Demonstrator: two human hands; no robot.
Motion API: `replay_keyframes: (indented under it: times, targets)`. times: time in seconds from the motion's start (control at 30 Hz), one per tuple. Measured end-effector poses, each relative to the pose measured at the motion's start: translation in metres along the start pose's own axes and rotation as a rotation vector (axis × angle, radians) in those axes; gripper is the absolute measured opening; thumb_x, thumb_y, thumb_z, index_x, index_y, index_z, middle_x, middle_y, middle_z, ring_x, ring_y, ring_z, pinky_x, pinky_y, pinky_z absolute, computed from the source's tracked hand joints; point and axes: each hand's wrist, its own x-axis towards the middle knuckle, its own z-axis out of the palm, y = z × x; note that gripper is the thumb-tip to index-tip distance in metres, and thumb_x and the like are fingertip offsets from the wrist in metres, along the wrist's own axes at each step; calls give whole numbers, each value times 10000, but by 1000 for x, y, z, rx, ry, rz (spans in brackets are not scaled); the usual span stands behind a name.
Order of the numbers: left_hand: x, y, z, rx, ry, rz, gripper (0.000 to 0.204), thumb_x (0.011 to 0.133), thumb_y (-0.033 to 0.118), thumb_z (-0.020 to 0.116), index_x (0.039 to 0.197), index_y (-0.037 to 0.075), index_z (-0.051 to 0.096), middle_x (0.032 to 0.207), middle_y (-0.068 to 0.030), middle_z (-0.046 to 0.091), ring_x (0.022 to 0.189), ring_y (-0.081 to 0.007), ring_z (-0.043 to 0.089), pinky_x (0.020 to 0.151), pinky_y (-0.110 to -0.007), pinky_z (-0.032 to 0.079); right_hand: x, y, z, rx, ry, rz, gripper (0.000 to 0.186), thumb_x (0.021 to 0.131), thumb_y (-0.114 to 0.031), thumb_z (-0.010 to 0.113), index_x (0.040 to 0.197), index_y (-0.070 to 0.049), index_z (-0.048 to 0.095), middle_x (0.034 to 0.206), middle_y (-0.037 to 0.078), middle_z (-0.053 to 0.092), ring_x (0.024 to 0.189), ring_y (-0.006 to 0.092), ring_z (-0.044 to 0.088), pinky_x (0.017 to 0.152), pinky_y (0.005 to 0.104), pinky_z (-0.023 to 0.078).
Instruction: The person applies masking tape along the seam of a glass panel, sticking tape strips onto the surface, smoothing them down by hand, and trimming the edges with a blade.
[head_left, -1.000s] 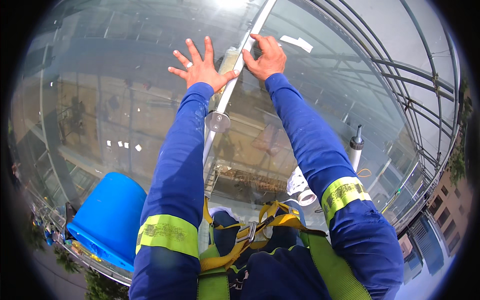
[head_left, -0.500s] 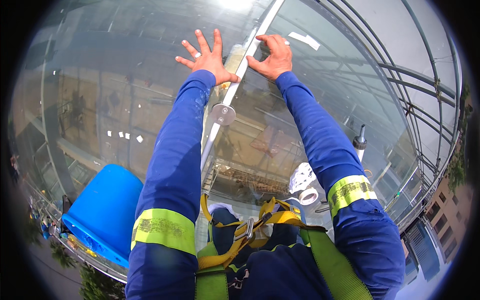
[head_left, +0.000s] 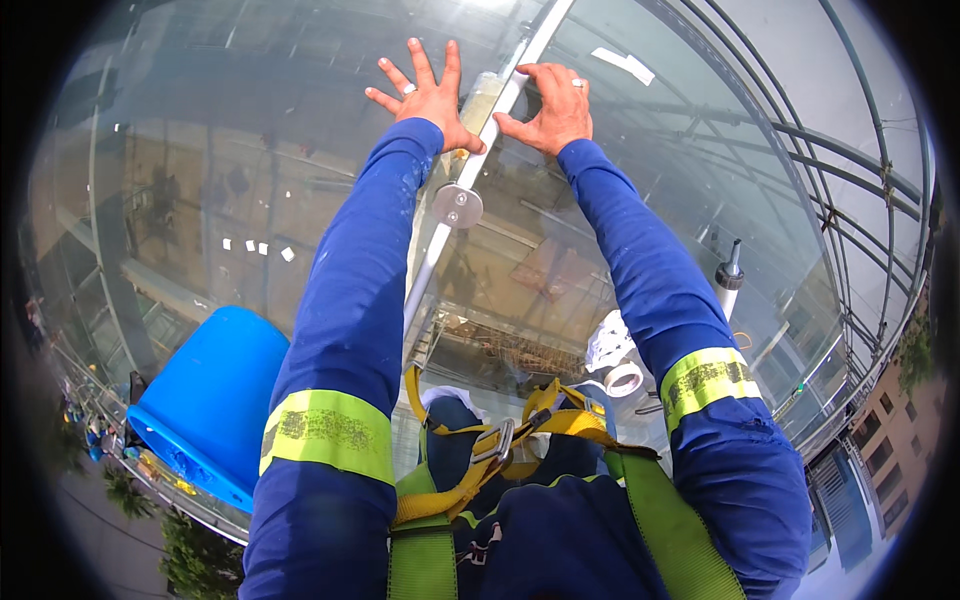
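Hands (head_left: 425,92) (head_left: 552,105) flank glass seam (head_left: 505,95), fingers spread.

A strip of clear tape (head_left: 478,110) lies along the pale seam (head_left: 440,250) between two large glass panels (head_left: 250,180). It looks yellowish and glossy, running lengthwise up the joint. A round metal disc (head_left: 458,206) sits on the seam just below the tape.

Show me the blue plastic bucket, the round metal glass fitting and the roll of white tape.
blue plastic bucket (head_left: 205,400), head view, its side wall.
round metal glass fitting (head_left: 458,206), head view, disc centre.
roll of white tape (head_left: 625,379), head view, its rim.
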Motion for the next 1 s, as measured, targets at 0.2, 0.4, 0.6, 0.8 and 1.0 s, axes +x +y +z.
replay_keyframes:
  times: [0.2,0.4,0.6,0.8,1.0]
  targets:
    - [-12,-11,11,-2,3,40,1520,502,486,957,1644,301,-29,1692,-206,-108,1490,-587,-130,1111,-804,7,-3,1,3,-6,7,5,665,636,-439,873,1190,-145,653,1111,68,641,1130,274,586,997,441,391]
    - [-23,-12,22,11,62,56,1533,485,478,956,1643,303,-33,1698,-180,-117,1503,-563,-122,1129,-783,2,-4,2,5,-1,32,-22,691,618,-479,844,1197,-158,646,1094,82,621,1071,301,566,955,445,395]
    - [-25,-12,16,33,-73,52,1562,485,432,953,1633,303,-98,1692,-175,-159,1498,-563,-149,1124,-784,4,-4,7,5,-10,51,-31,671,622,-467,840,1190,-164,648,1088,75,623,1062,301,572,947,436,398]
    - [-24,-20,19,14,-65,77,1617,430,408,980,1628,333,-103,1689,-173,-176,1494,-572,-150,1118,-791,35,-3,5,7,-6,77,-41,646,632,-444,840,1182,-167,648,1084,74,626,1057,305,577,938,432,403]
    - [-27,-12,16,44,-75,49,1627,434,410,985,1626,317,-118,1691,-171,-168,1496,-562,-159,1117,-797,8,-3,2,4,-14,48,-15,614,673,-418,848,1186,-138,660,1053,60,654,1055,256,608,954,425,401]
